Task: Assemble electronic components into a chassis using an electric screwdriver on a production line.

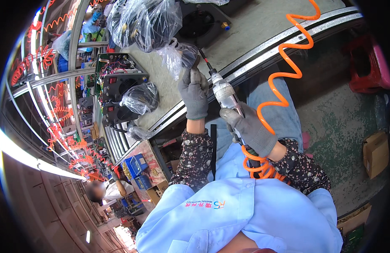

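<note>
My right hand (253,130), in a grey glove, is wrapped round a silver air screwdriver (225,93). Its thin dark bit points up and left, beside a dark part in clear plastic (188,57). Just below that part is my left hand (193,90), also gloved in grey, with its fingers curled up against it; what they pinch is hidden. A black unit with a round fan (198,23) stands on the bench past the wrapped part. Crumpled clear plastic bags (144,25) cover dark things to its left.
An orange coiled hose (283,71) hangs over the right side. Black units with red switches (113,80) line the bench's (254,29) left. Metal rails (262,50) edge it. Also around are blue bins (137,165), a red stool (369,65), a cardboard box (376,154) and a co-worker (108,192).
</note>
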